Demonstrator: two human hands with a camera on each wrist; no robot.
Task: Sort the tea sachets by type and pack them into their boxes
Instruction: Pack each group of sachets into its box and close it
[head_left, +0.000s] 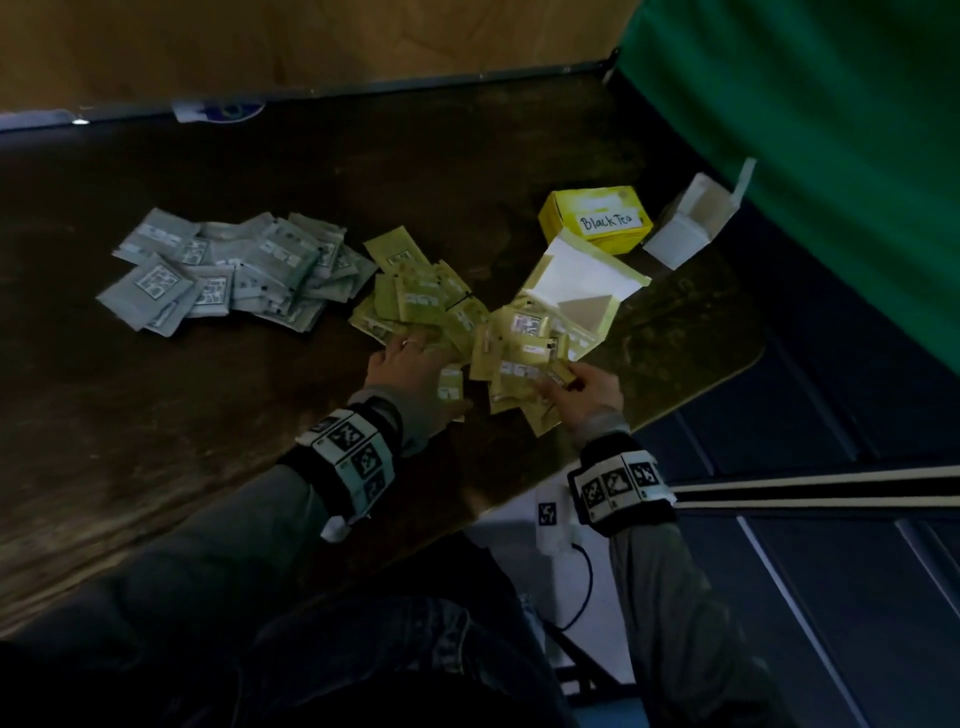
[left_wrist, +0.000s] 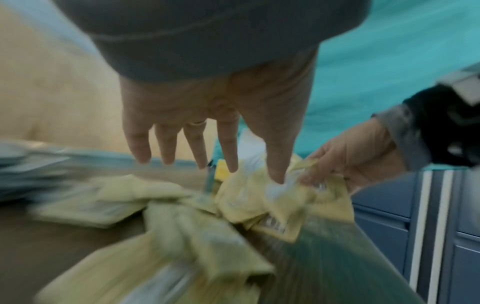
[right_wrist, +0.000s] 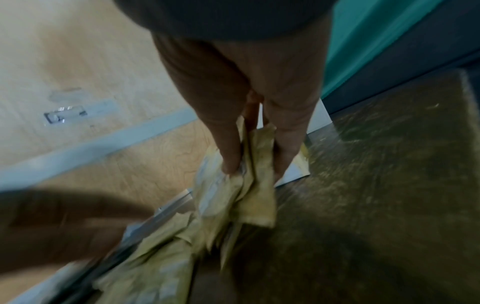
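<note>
Right hand (head_left: 587, 389) pinches a bunch of yellow sachets (right_wrist: 249, 181) between thumb and fingers, just off the bench's (head_left: 156, 415) right edge side of the yellow pile (head_left: 415, 301). The open yellow box (head_left: 571, 296) lies directly beyond this grip, toward the far-right corner, mouth facing the hand; right hand is the nearer one. Left hand (head_left: 410, 364) is spread, fingers straight, over the yellow pile, holding nothing. Grey sachets (head_left: 228, 270) sit in their own heap well apart toward the left. A closed yellow box (head_left: 595, 221) reads "Black Tea", handwritten. White box (head_left: 691, 223) stands open beside it. Sachet print unreadable.
</note>
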